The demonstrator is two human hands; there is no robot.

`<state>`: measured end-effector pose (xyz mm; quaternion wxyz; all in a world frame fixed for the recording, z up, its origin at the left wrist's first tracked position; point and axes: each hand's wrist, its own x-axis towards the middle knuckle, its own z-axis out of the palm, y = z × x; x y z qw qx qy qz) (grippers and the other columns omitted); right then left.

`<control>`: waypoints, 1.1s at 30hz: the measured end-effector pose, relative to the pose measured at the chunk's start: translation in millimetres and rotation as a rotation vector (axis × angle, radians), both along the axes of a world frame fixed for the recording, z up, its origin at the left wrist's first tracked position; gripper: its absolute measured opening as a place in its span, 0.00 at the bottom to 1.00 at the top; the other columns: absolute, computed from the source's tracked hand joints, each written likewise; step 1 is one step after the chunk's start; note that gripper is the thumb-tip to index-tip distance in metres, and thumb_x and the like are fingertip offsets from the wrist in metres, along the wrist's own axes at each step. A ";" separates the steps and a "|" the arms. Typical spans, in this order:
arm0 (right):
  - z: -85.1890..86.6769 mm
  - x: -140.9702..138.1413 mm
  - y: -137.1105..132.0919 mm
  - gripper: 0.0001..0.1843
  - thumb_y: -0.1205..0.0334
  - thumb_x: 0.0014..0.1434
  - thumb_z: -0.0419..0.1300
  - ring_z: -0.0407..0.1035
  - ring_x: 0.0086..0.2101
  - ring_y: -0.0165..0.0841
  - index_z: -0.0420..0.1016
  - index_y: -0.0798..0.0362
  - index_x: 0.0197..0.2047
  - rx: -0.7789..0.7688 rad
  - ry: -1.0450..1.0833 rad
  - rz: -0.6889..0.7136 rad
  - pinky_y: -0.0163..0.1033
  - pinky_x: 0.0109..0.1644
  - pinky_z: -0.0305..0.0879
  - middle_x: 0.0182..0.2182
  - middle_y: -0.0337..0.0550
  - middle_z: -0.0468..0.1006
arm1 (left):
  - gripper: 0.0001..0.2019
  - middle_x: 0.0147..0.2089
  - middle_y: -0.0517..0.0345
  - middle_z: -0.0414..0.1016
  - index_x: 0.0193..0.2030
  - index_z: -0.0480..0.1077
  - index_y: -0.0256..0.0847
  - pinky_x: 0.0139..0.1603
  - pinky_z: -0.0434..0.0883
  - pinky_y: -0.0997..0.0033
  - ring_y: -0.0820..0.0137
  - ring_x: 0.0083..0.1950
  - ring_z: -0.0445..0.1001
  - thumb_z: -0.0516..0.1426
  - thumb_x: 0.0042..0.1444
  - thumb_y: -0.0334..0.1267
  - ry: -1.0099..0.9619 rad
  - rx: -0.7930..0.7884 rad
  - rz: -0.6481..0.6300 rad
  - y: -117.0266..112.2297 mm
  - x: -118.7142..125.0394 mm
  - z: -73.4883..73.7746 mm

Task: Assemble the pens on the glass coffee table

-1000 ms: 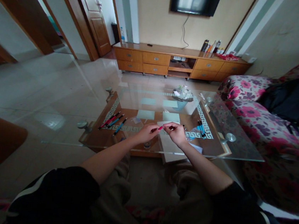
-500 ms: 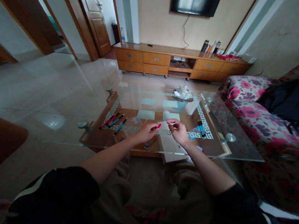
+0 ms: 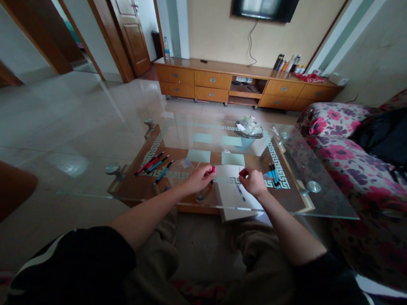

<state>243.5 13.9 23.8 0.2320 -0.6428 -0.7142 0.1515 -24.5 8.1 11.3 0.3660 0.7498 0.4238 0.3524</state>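
Since half a second ago the hands have drawn apart: the left hand point(image 3: 199, 177) pinches a short red pen barrel point(image 3: 213, 169) between thumb and fingertips, while the right hand point(image 3: 255, 181) is curled closed, perhaps on some part too small to make out. Both hover over a flat white sheet point(image 3: 229, 201) on the smooth glass table point(image 3: 310, 207), where a thin dark rod point(image 3: 239, 191) lies.

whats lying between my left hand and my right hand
In the head view, a white sheet of paper lies between the left hand, gripping a red pen, and the right hand.
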 end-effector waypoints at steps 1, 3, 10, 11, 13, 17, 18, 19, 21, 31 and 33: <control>-1.6 -0.9 0.0 0.07 0.69 0.55 0.63 0.77 0.36 0.37 0.82 0.53 0.37 -0.027 -0.030 0.004 0.38 0.45 0.69 0.34 0.46 0.84 | 0.12 0.36 0.57 0.76 0.39 0.70 0.40 0.39 0.68 0.70 0.69 0.37 0.73 0.54 0.68 0.46 -0.004 -0.001 0.000 0.2 0.1 -0.5; -4.3 -3.1 -0.2 0.07 0.69 0.55 0.64 0.77 0.35 0.37 0.82 0.53 0.36 -0.059 -0.073 0.001 0.38 0.43 0.69 0.34 0.47 0.84 | 0.13 0.36 0.56 0.76 0.39 0.70 0.40 0.39 0.68 0.70 0.68 0.38 0.73 0.54 0.68 0.47 -0.010 0.000 0.003 0.7 0.6 -1.5; -11.4 -10.7 0.3 0.06 0.70 0.53 0.64 0.77 0.36 0.39 0.82 0.53 0.35 -0.112 -0.146 -0.035 0.38 0.41 0.68 0.33 0.50 0.83 | 0.13 0.37 0.56 0.77 0.42 0.70 0.40 0.40 0.69 0.69 0.68 0.37 0.73 0.53 0.69 0.47 -0.002 -0.002 0.004 -0.4 2.5 -0.9; -12.0 -11.3 0.4 0.07 0.71 0.53 0.64 0.77 0.36 0.39 0.82 0.53 0.35 -0.123 -0.152 -0.042 0.38 0.42 0.69 0.33 0.50 0.83 | 0.13 0.37 0.56 0.77 0.42 0.70 0.40 0.41 0.69 0.69 0.68 0.37 0.73 0.52 0.69 0.47 -0.001 0.000 0.001 -0.6 2.3 -0.6; -12.8 -12.1 0.6 0.07 0.71 0.52 0.64 0.77 0.36 0.39 0.82 0.53 0.35 -0.141 -0.161 -0.058 0.38 0.42 0.69 0.34 0.51 0.83 | 0.13 0.37 0.56 0.77 0.43 0.70 0.40 0.41 0.69 0.69 0.69 0.37 0.73 0.52 0.70 0.47 0.003 0.002 -0.004 -0.9 1.7 -0.2; -12.7 -12.7 1.4 0.08 0.70 0.52 0.65 0.78 0.38 0.41 0.82 0.54 0.36 -0.163 -0.182 -0.092 0.39 0.44 0.70 0.35 0.53 0.84 | 0.14 0.37 0.56 0.76 0.41 0.70 0.40 0.40 0.68 0.69 0.68 0.37 0.72 0.52 0.69 0.48 0.006 0.003 -0.006 -0.2 1.0 0.0; -12.3 -12.9 1.6 0.08 0.70 0.52 0.65 0.78 0.39 0.42 0.82 0.55 0.37 -0.171 -0.191 -0.102 0.40 0.45 0.70 0.36 0.54 0.84 | 0.14 0.37 0.56 0.76 0.41 0.70 0.40 0.40 0.68 0.69 0.68 0.37 0.72 0.53 0.69 0.48 0.006 0.004 -0.006 -0.1 1.1 0.0; -11.8 -13.1 1.9 0.09 0.69 0.52 0.66 0.78 0.40 0.42 0.82 0.55 0.38 -0.181 -0.201 -0.110 0.40 0.46 0.70 0.37 0.54 0.84 | 0.14 0.37 0.56 0.76 0.41 0.70 0.39 0.40 0.68 0.69 0.68 0.37 0.72 0.53 0.69 0.47 0.006 0.004 -0.006 0.0 1.2 0.1; -10.5 -13.7 2.2 0.11 0.69 0.52 0.66 0.78 0.42 0.43 0.82 0.56 0.40 -0.207 -0.221 -0.123 0.40 0.47 0.69 0.39 0.55 0.84 | 0.14 0.36 0.57 0.75 0.41 0.70 0.39 0.40 0.67 0.70 0.69 0.37 0.71 0.53 0.69 0.47 0.007 0.003 -0.005 -0.2 1.6 0.6; -6.0 -16.2 1.0 0.16 0.68 0.50 0.67 0.77 0.44 0.44 0.79 0.57 0.44 -0.254 -0.298 -0.093 0.40 0.46 0.68 0.42 0.57 0.83 | 0.14 0.35 0.58 0.75 0.39 0.70 0.39 0.37 0.64 0.71 0.70 0.35 0.71 0.52 0.70 0.46 0.028 0.035 -0.011 -2.7 2.1 3.9; -2.8 -18.0 -0.9 0.17 0.68 0.50 0.67 0.77 0.42 0.44 0.78 0.56 0.45 -0.231 -0.281 -0.093 0.40 0.44 0.67 0.41 0.56 0.83 | 0.14 0.36 0.57 0.75 0.40 0.70 0.38 0.38 0.65 0.71 0.70 0.36 0.71 0.52 0.70 0.46 0.026 0.035 -0.016 -2.6 1.9 3.5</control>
